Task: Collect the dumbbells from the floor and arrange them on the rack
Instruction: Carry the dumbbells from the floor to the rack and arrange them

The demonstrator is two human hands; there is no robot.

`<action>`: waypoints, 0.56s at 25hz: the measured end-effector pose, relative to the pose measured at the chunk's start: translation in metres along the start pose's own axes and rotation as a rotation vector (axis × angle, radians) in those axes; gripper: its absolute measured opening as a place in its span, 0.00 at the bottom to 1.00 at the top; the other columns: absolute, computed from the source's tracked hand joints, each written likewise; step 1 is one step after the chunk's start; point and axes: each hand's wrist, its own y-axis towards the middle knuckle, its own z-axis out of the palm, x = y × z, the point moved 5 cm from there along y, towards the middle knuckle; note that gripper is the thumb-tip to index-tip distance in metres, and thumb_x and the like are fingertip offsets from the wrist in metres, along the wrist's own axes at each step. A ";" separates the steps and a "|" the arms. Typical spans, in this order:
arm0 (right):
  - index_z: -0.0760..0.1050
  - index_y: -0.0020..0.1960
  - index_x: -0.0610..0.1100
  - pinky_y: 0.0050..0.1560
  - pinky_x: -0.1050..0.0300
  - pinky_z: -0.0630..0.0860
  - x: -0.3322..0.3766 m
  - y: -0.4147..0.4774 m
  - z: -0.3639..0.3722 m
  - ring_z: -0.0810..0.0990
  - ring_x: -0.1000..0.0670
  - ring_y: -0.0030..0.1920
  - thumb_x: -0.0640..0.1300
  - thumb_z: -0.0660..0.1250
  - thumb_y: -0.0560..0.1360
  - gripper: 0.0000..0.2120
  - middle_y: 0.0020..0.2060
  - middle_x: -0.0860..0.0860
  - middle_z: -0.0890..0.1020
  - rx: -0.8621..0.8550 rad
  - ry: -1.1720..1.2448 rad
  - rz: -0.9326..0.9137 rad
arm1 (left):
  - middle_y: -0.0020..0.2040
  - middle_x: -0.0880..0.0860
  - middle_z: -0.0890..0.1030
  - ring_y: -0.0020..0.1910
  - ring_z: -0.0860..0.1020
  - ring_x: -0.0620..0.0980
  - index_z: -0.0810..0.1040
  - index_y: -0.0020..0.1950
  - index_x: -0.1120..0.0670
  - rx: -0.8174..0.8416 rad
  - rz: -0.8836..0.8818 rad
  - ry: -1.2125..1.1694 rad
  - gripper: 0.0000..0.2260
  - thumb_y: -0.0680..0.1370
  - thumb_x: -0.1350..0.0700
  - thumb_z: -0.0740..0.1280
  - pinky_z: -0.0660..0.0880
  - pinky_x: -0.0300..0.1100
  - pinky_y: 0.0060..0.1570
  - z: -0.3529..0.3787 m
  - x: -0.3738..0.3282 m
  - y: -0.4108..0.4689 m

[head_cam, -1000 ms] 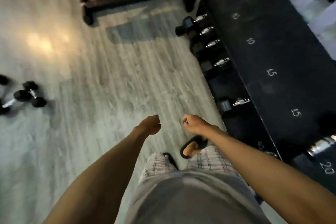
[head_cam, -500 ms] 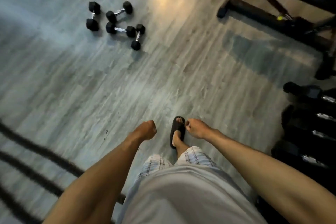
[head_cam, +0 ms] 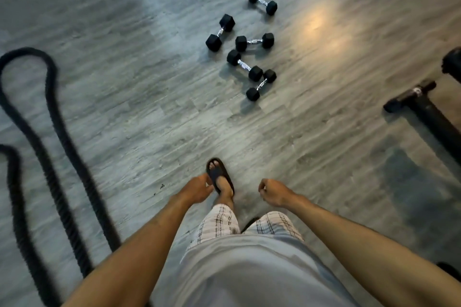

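Several black hex dumbbells with chrome handles lie scattered on the grey wood floor ahead of me: the farthest one (head_cam: 262, 1), one (head_cam: 220, 32) to the left, one (head_cam: 254, 42) in the middle, one (head_cam: 244, 65) below it, and the nearest one (head_cam: 261, 85). My left hand (head_cam: 197, 190) hangs low in front of me with loosely curled fingers and holds nothing. My right hand (head_cam: 273, 192) is curled into a loose fist, also with nothing in it. Both hands are well short of the dumbbells. The rack is out of view.
A thick black battle rope (head_cam: 50, 147) loops across the floor on the left. The black foot of a bench frame (head_cam: 421, 107) juts in from the right edge. My sandalled foot (head_cam: 219, 177) steps forward between my hands.
My view has swung left, away from the rack, which has left the frame. The dumbbells now sit ahead near centre, and the rope has come into view. Both hands stay low and hold nothing.
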 end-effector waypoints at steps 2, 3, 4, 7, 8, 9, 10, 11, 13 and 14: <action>0.75 0.48 0.42 0.50 0.52 0.76 0.013 0.035 -0.033 0.81 0.41 0.50 0.39 0.59 0.78 0.07 0.50 0.40 0.84 0.007 0.014 -0.005 | 0.58 0.60 0.80 0.55 0.80 0.59 0.74 0.60 0.59 0.010 -0.021 -0.036 0.12 0.79 0.55 0.63 0.73 0.44 0.48 -0.033 -0.001 0.035; 0.76 0.50 0.40 0.50 0.51 0.76 0.021 0.053 -0.050 0.81 0.42 0.49 0.39 0.58 0.78 0.08 0.50 0.41 0.83 0.008 0.011 -0.005 | 0.58 0.61 0.80 0.55 0.80 0.59 0.74 0.60 0.60 0.010 -0.024 -0.043 0.12 0.80 0.55 0.63 0.74 0.45 0.49 -0.051 -0.003 0.054; 0.77 0.52 0.39 0.51 0.51 0.76 0.029 0.066 -0.067 0.80 0.44 0.47 0.39 0.58 0.79 0.09 0.50 0.41 0.83 0.009 -0.005 0.002 | 0.58 0.61 0.80 0.55 0.79 0.60 0.75 0.59 0.60 0.011 -0.020 -0.035 0.12 0.80 0.56 0.62 0.74 0.46 0.50 -0.068 -0.006 0.070; 0.75 0.50 0.40 0.53 0.48 0.76 0.054 0.111 -0.126 0.78 0.44 0.47 0.38 0.58 0.79 0.07 0.46 0.41 0.82 -0.024 0.051 0.053 | 0.58 0.56 0.80 0.52 0.80 0.60 0.75 0.56 0.63 0.051 -0.010 -0.028 0.10 0.80 0.58 0.61 0.74 0.48 0.48 -0.129 -0.023 0.112; 0.75 0.49 0.40 0.52 0.48 0.76 0.069 0.126 -0.152 0.79 0.44 0.47 0.38 0.58 0.79 0.07 0.46 0.41 0.82 -0.033 0.053 0.057 | 0.58 0.54 0.79 0.51 0.79 0.59 0.75 0.57 0.62 0.061 0.009 -0.035 0.10 0.81 0.57 0.61 0.73 0.46 0.46 -0.153 -0.031 0.126; 0.75 0.49 0.40 0.51 0.48 0.76 0.082 0.143 -0.176 0.80 0.43 0.47 0.39 0.59 0.79 0.07 0.46 0.41 0.82 -0.050 0.066 0.055 | 0.58 0.55 0.79 0.51 0.79 0.59 0.75 0.58 0.61 0.070 0.025 -0.042 0.11 0.81 0.57 0.61 0.72 0.44 0.46 -0.177 -0.039 0.139; 0.75 0.49 0.41 0.50 0.49 0.76 0.091 0.161 -0.198 0.80 0.44 0.46 0.39 0.59 0.79 0.07 0.45 0.41 0.82 -0.088 0.085 0.063 | 0.57 0.57 0.80 0.51 0.79 0.58 0.75 0.59 0.60 0.053 0.025 -0.045 0.11 0.80 0.56 0.61 0.73 0.44 0.46 -0.199 -0.042 0.155; 0.74 0.47 0.42 0.50 0.49 0.76 0.101 0.177 -0.219 0.80 0.44 0.45 0.39 0.59 0.78 0.06 0.44 0.42 0.82 -0.119 0.120 0.064 | 0.57 0.59 0.81 0.50 0.79 0.57 0.75 0.60 0.59 0.049 0.020 -0.049 0.11 0.80 0.55 0.62 0.74 0.45 0.48 -0.222 -0.046 0.169; 0.73 0.44 0.45 0.51 0.47 0.78 0.122 0.202 -0.251 0.79 0.45 0.43 0.39 0.60 0.78 0.06 0.43 0.42 0.83 -0.144 0.127 0.073 | 0.57 0.60 0.81 0.48 0.79 0.55 0.75 0.59 0.57 0.051 0.027 -0.060 0.11 0.79 0.54 0.63 0.76 0.47 0.51 -0.256 -0.054 0.191; 0.73 0.44 0.45 0.52 0.47 0.78 0.133 0.219 -0.267 0.80 0.43 0.44 0.39 0.60 0.78 0.06 0.45 0.40 0.84 -0.145 0.129 0.090 | 0.57 0.59 0.81 0.50 0.79 0.55 0.75 0.58 0.56 0.052 0.031 -0.044 0.10 0.79 0.53 0.63 0.76 0.47 0.52 -0.277 -0.057 0.206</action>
